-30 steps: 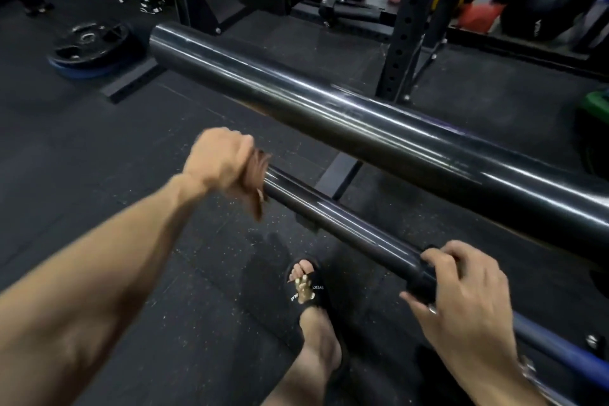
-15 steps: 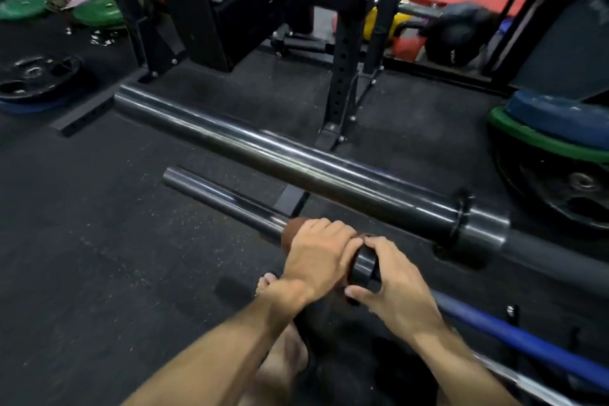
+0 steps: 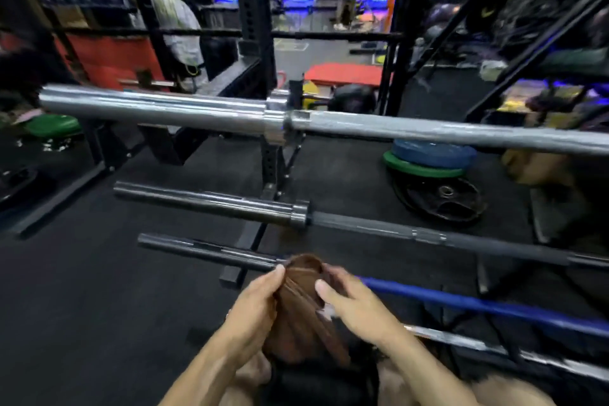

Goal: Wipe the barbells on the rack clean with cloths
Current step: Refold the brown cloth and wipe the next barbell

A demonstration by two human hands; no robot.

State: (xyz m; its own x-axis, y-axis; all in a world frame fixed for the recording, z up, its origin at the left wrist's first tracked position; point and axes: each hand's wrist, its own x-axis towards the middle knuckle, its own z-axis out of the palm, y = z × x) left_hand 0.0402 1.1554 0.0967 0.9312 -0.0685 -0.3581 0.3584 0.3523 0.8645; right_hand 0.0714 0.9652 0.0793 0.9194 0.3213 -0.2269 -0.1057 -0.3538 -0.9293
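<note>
Progress: judging by where the cloth sits, the wiping is partway; the lowest black bar is in hand, and the upper bars may remain, though the blur hides how clean any of them is.
Left end: the black barbell sleeve (image 3: 204, 249) juts out bare to the left of both hands.
Left hand (image 3: 253, 303): its grip is narrow, fingers curled against the left side of the brown cloth (image 3: 301, 303), the thumb tip up near the bar.
Cloth: bunched between the hands, its top draped at the bar where the sleeve meets the blue shaft (image 3: 461, 303), its tail hanging down toward the person.
Right hand (image 3: 349, 303): grip pinching the cloth's right side.
Still above: the dark barbell (image 3: 211, 203) and the chrome barbell (image 3: 158, 109), well apart from either grip.
</note>
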